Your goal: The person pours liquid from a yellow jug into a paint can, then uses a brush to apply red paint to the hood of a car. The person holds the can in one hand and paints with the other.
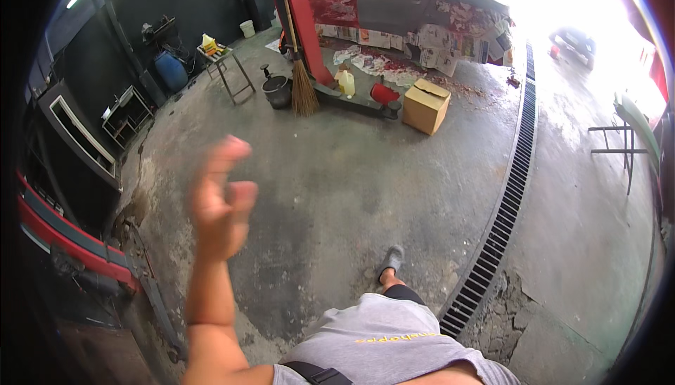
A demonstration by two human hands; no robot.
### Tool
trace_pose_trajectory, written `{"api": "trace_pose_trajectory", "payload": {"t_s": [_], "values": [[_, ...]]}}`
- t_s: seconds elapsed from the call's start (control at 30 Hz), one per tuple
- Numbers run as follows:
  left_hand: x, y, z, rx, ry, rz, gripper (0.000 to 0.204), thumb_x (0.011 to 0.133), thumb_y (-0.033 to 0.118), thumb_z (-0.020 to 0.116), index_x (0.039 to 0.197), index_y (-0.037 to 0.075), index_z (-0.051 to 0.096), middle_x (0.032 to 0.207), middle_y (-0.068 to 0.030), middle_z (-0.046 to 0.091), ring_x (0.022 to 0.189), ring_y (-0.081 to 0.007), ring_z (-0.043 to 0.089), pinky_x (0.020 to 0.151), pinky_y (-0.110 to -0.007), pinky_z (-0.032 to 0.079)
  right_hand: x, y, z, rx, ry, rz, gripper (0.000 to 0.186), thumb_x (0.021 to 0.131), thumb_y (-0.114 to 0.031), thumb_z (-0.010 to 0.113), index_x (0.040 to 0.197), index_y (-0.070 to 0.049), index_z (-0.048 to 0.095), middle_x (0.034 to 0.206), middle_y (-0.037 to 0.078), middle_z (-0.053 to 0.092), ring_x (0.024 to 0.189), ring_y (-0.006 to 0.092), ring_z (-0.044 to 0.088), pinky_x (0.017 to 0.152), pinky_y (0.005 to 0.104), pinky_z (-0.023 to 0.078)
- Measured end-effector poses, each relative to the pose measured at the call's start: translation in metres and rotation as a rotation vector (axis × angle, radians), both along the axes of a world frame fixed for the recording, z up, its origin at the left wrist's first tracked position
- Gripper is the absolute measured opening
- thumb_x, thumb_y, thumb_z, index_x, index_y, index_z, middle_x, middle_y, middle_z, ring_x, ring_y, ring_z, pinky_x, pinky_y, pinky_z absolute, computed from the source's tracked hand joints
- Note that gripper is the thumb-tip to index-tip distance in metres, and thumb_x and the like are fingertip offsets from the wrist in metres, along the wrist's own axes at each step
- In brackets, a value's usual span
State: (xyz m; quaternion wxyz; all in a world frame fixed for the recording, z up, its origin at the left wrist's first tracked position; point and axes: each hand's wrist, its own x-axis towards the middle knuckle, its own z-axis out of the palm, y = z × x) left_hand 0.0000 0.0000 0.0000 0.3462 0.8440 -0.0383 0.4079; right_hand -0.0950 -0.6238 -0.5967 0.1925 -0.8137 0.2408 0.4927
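Note:
My left hand [223, 199] is raised in front of me, slightly blurred by motion. Its thumb and fingers are apart, and nothing is held between them. It touches no object; beyond it lies the grey concrete floor [309, 195]. Farther off, a straw broom [302, 90] leans by a red lift post [304, 23], beside a black pot-like container [278, 92]. A cardboard box [426, 107] stands to the right of the post. My right hand is outside the picture.
A slotted drain grate [503, 220] runs along the right, with broken concrete [503, 315] near it. At the back stands a car [394, 9] partly covered in newspaper. A metal stand [235, 75] and a blue drum [171, 70] are far left; a red car part [77, 234] is nearer left.

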Motion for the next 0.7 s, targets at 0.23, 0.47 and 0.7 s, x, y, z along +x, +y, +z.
{"api": "trace_pose_trajectory", "payload": {"t_s": [0.23,0.47,0.7], "values": [[0.033,0.107,-0.424,0.032,1.580,-0.122,0.039,0.098,0.041,0.069,0.113,0.006,0.076,0.113,-0.0221,0.077,0.103,-0.0407,0.074,0.090,-0.051,0.058,0.289,0.063,-0.057,-0.044,-0.056,0.354,0.054,0.095,-0.053,0.070,0.110,-0.002,0.080,0.124,0.025,0.076,0.110,0.0368,0.075,0.093,0.0492,0.060],[0.038,0.110,-0.549,-0.835,1.673,0.428,0.029,0.103,0.034,0.066,0.103,0.007,0.077,0.087,-0.0074,0.075,0.081,-0.0248,0.070,0.074,-0.045,0.056,0.795,0.275,0.118,0.177,-1.092,0.288,0.050,0.095,-0.042,0.073,0.128,-0.005,0.074,0.126,0.027,0.074,0.124,0.0445,0.067,0.108,0.0512,0.052],[0.176,0.215,-0.573,-0.011,1.469,0.067,0.026,0.104,0.031,0.066,0.100,0.007,0.076,0.085,-0.0044,0.073,0.078,-0.0211,0.067,0.070,-0.043,0.055,0.921,0.504,0.211,0.760,-1.166,0.205,0.037,0.098,-0.022,0.077,0.131,-0.006,0.070,0.097,0.008,0.074,0.087,0.0177,0.068,0.082,0.0352,0.057]]}}
